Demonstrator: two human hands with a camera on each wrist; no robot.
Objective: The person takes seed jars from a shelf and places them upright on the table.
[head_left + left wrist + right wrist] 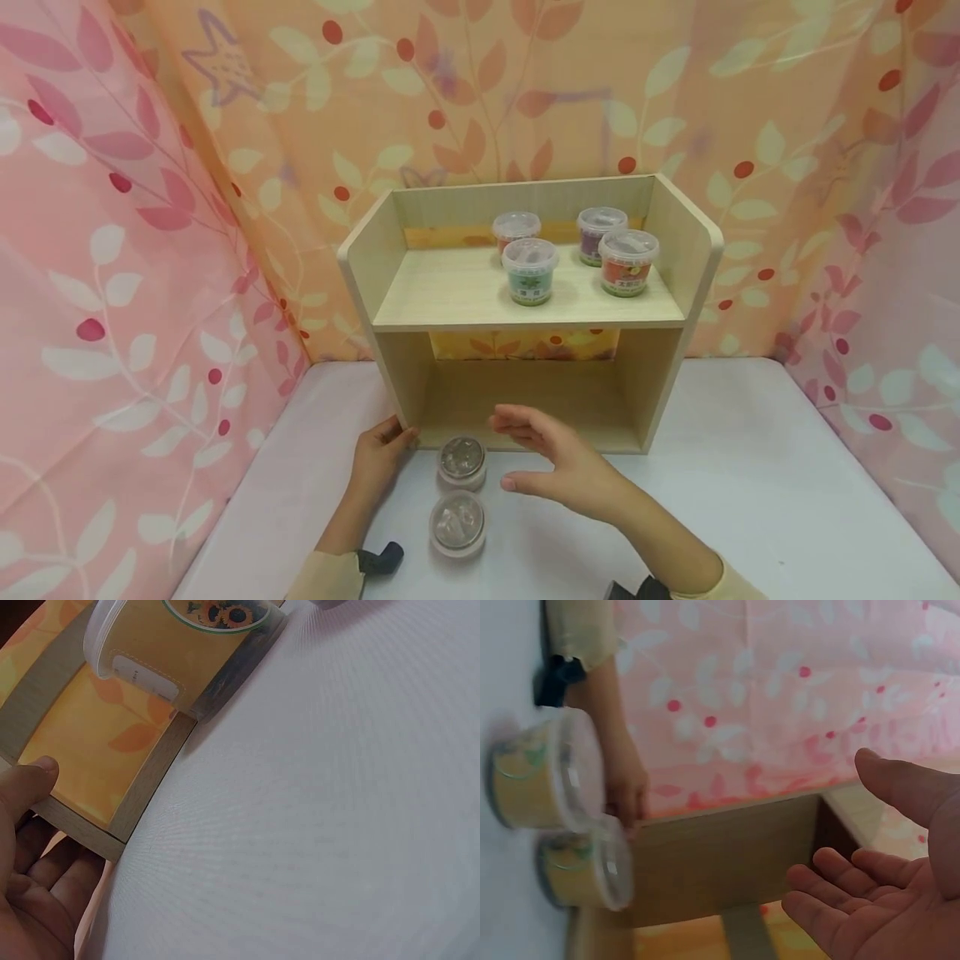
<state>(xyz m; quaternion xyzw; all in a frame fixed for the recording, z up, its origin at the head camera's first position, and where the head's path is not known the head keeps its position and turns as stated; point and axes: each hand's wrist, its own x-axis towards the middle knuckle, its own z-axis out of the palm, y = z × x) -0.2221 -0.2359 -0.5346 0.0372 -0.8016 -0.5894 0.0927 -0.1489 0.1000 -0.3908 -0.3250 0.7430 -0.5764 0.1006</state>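
Observation:
A pale two-level wooden shelf [528,327] stands on the white table. My left hand [377,457] grips the lower front corner of its left side panel; in the left wrist view the thumb [41,774] lies on one side of the wood and the fingers curl behind it. My right hand [566,471] hangs in the air before the lower compartment, fingers apart and nothing in them. Between the hands are two lidded plastic tubs, the farther tub [462,460] close by the shelf's front edge and the nearer tub [457,525] just behind it.
On the upper board stand several lidded tubs: a green-labelled tub [530,273], a red-labelled tub [627,265], a purple tub [596,237] and a reddish tub [512,229]. Patterned cloth [480,100] hangs behind and at both sides.

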